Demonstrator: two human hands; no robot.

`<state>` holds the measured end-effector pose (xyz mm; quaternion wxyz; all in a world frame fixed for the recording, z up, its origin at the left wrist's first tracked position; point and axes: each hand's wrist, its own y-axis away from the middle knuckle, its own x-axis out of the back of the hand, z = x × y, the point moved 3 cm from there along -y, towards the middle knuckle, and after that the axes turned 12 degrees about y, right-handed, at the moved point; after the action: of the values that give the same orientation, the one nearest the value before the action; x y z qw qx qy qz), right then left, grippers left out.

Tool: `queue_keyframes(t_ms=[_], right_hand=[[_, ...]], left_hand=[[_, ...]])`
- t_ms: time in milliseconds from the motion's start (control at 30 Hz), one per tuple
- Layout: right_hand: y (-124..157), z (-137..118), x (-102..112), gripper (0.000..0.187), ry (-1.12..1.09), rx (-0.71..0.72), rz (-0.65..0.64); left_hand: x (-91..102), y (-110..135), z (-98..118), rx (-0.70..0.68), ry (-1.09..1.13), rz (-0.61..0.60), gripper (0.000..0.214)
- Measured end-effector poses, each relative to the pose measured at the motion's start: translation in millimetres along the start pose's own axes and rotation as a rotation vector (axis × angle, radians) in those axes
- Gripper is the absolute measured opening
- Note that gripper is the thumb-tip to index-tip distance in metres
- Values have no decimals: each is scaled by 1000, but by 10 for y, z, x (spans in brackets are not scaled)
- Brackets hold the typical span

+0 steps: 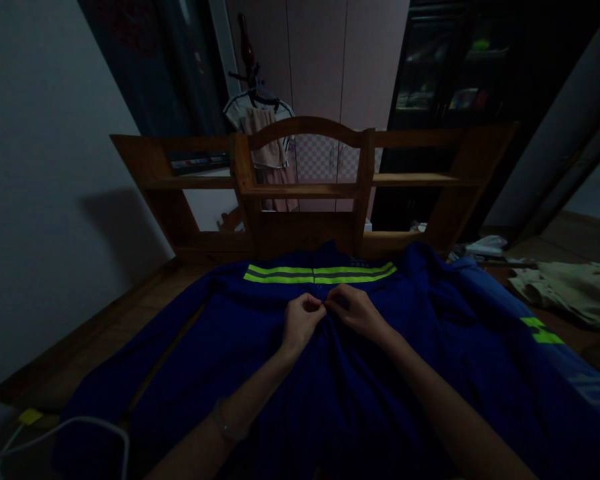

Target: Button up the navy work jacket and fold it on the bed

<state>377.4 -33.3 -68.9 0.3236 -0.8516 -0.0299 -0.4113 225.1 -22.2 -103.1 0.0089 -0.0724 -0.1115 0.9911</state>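
Home bdrm w/ headboard, coatstand

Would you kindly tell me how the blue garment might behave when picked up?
The blue garment would probably feel floppy, given the soft folds down its front. Its sleeve at the picture's left would likely dangle, being long and narrow.

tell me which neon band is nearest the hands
The long band across the jacket, close by; the short band lies well off to the right.
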Motion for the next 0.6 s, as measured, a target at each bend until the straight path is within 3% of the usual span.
queue_keyframes(t_ms=[200,367,600], right_hand=[[0,55,-23,7,63,-3,-9],[14,97,-49,7,62,-64,10],[56,370,-256,21,-420,-441,-31]], left_hand=[[29,-10,-59,71,73,-61,16],[17,-25,-98,116,114,-37,18],[-24,-11,-14,97,106,-53,17]])
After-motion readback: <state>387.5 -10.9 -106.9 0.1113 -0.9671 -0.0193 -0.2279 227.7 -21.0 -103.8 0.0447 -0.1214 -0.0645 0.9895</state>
